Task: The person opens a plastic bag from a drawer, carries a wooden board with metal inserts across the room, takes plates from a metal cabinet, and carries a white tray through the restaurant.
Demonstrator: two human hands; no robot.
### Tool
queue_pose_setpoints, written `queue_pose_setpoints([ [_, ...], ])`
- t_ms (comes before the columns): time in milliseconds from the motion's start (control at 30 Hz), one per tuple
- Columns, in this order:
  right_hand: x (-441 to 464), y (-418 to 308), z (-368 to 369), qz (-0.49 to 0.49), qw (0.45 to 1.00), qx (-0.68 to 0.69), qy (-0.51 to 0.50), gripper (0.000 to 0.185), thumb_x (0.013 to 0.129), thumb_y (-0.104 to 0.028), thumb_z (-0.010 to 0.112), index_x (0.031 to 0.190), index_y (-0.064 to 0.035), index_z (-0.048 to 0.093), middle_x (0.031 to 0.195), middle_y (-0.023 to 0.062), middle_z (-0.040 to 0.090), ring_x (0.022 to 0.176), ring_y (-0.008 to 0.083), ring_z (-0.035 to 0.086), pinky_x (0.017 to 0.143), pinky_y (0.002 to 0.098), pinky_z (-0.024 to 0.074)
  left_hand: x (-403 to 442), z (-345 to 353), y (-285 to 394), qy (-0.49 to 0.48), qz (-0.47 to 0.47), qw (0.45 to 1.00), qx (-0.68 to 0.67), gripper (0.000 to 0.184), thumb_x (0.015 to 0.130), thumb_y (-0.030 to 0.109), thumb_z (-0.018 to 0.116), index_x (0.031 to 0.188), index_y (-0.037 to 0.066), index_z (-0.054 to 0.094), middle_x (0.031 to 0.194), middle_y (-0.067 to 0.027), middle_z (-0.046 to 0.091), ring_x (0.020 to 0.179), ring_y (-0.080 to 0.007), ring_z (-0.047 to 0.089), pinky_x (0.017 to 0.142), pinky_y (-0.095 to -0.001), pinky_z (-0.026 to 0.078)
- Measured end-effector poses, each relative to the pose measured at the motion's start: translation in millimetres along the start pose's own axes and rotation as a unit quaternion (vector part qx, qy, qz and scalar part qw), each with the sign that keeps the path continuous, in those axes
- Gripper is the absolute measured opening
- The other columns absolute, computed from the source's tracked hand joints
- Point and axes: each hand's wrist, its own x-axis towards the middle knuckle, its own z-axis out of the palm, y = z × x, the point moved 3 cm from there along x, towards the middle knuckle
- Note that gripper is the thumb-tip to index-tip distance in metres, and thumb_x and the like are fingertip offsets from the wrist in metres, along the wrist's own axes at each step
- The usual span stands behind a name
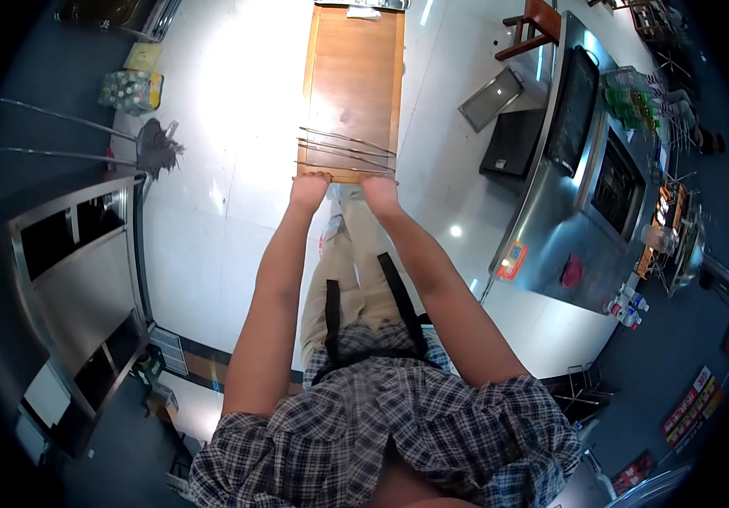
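Both hands are closed on the near end of a long brown wooden panel with a paler border (pixel 352 80), which runs from the upper centre of the frame toward the person's body. The left hand (pixel 310 190) sits at the left corner of that end and the right hand (pixel 380 191) at the right corner, apart, with a stretch of the edge between them. This spacing seems to share the load evenly and keep the panel from swinging to one side. The arms reach out nearly straight, which keeps the panel's end clear of the plaid shirt (pixel 381 406) and in front of the legs in beige trousers (pixel 352 254).

Several thin, dark metal rods (pixel 347 151) lie across the panel just beyond the knuckles, roughly side by side; the view is too small to tell whether the nearest one is caught under the fingers as well. A small white item (pixel 363 13) is at the far end, by a shiny metal edge.

Around them, a black box-shaped speaker (pixel 512 146) and a metal-rimmed rectangular tray (pixel 491 99) are on the pale floor (pixel 237 245), upper right, off to the side of the panel. The stainless-steel table (pixel 542 254) at the right bears a crumpled pink cloth (pixel 573 270).
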Motion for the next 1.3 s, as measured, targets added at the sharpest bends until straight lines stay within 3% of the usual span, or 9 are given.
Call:
queue_pose_setpoints([
  [233, -78.2, -46.4, 17.6, 0.009, 0.995, 0.014, -0.095, 0.015, 0.072, -0.011, 0.052, 0.084, -0.0084, 0.06, 0.075, 0.011, 0.066, 0.07, 0.0294, 0.065, 0.059, 0.0539, 0.0506, -89.0, 29.2, 23.4, -0.021, -0.008, 1.0, -0.009, 0.014, 0.077, 0.01, 0.048, 0.087, 0.011, 0.057, 0.083, -0.0063, 0.062, 0.082, -0.0224, 0.062, 0.069, -0.0358, 0.048],
  [367, -138.5, -68.4, 38.9, -0.005, 0.99, -0.025, -0.137, 0.019, 0.074, -0.011, 0.051, 0.09, -0.0074, 0.06, 0.078, 0.011, 0.065, 0.075, 0.0301, 0.064, 0.058, 0.055, 0.0498, -153.4, 50.5, 54.2, -0.057, -0.046, 0.997, -0.015, 0.015, 0.077, 0.01, 0.047, 0.089, 0.012, 0.057, 0.086, -0.006, 0.063, 0.084, -0.0227, 0.061, 0.066, -0.0355, 0.049],
  [433, -163.4, -76.4, 44.5, -0.028, 0.997, -0.001, -0.068, 0.02, 0.074, -0.011, 0.05, 0.091, -0.0072, 0.06, 0.076, 0.0104, 0.065, 0.073, 0.0278, 0.065, 0.059, 0.0496, 0.0511, -176.4, 61.2, 64.2, -0.034, -0.055, 0.997, -0.043, 0.015, 0.078, 0.011, 0.046, 0.088, 0.012, 0.057, 0.086, -0.0059, 0.063, 0.082, -0.0238, 0.061, 0.067, -0.0362, 0.049],
  [633, -252.4, -83.6, 68.5, -0.064, 0.992, 0.033, -0.105, 0.013, 0.073, -0.012, 0.052, 0.081, -0.0086, 0.062, 0.072, 0.0095, 0.065, 0.067, 0.0236, 0.065, 0.058, 0.0365, 0.0518, -252.8, 105.5, 120.7, -0.021, -0.091, 0.995, -0.041, 0.015, 0.078, 0.013, 0.046, 0.083, 0.012, 0.06, 0.083, -0.0065, 0.063, 0.082, -0.0218, 0.062, 0.07, -0.0359, 0.048],
  [700, -263.4, -114.2, 86.5, -0.061, 0.993, 0.026, -0.099, 0.012, 0.072, -0.012, 0.053, 0.079, -0.0093, 0.062, 0.071, 0.0089, 0.064, 0.067, 0.0235, 0.065, 0.057, 0.0368, 0.0518, -277.6, 123.6, 104.3, -0.008, -0.08, 0.996, -0.038, 0.015, 0.078, 0.012, 0.046, 0.083, 0.011, 0.06, 0.083, -0.0067, 0.063, 0.082, -0.0218, 0.062, 0.071, -0.0362, 0.048],
  [900, -338.0, -105.7, 110.1, -0.083, 0.993, -0.019, -0.085, 0.009, 0.071, -0.012, 0.055, 0.076, -0.0108, 0.062, 0.068, 0.0071, 0.064, 0.066, 0.0229, 0.065, 0.057, 0.0368, 0.0522, -330.0, 164.4, 162.4, 0.002, -0.112, 0.991, -0.071, 0.015, 0.078, 0.012, 0.046, 0.084, 0.011, 0.06, 0.087, -0.0069, 0.064, 0.085, -0.0216, 0.062, 0.073, -0.0364, 0.048],
  [933, -330.3, -158.8, 125.0, -0.044, 0.997, -0.006, -0.07, 0.009, 0.071, -0.013, 0.055, 0.076, -0.0109, 0.062, 0.068, 0.0068, 0.064, 0.065, 0.0226, 0.065, 0.057, 0.0366, 0.0523, -348.9, 178.7, 112.9, 0.011, -0.072, 0.996, -0.053, 0.014, 0.078, 0.011, 0.046, 0.083, 0.011, 0.059, 0.086, -0.0075, 0.063, 0.083, -0.0219, 0.062, 0.071, -0.0361, 0.049],
  [1200, -397.6, -184.9, 162.9, -0.049, 0.998, 0.004, -0.05, 0.01, 0.073, -0.012, 0.053, 0.079, -0.0112, 0.061, 0.068, 0.007, 0.064, 0.066, 0.0225, 0.064, 0.055, 0.0354, 0.052, -409.9, 204.1, 141.6, 0.003, -0.057, 0.998, -0.027, 0.012, 0.078, 0.01, 0.047, 0.083, 0.01, 0.057, 0.083, -0.0077, 0.064, 0.08, -0.022, 0.063, 0.066, -0.0355, 0.05],
  [1300, -426.2, -190.4, 173.3, -0.069, 0.997, 0.001, -0.038, 0.01, 0.073, -0.012, 0.052, 0.078, -0.0105, 0.061, 0.069, 0.0075, 0.064, 0.065, 0.0226, 0.064, 0.054, 0.035, 0.0518, -434.5, 222.8, 158.3, -0.044, -0.099, 0.994, -0.031, 0.015, 0.079, 0.013, 0.046, 0.086, 0.013, 0.06, 0.088, -0.0045, 0.064, 0.084, -0.0192, 0.062, 0.074, -0.034, 0.048],
])
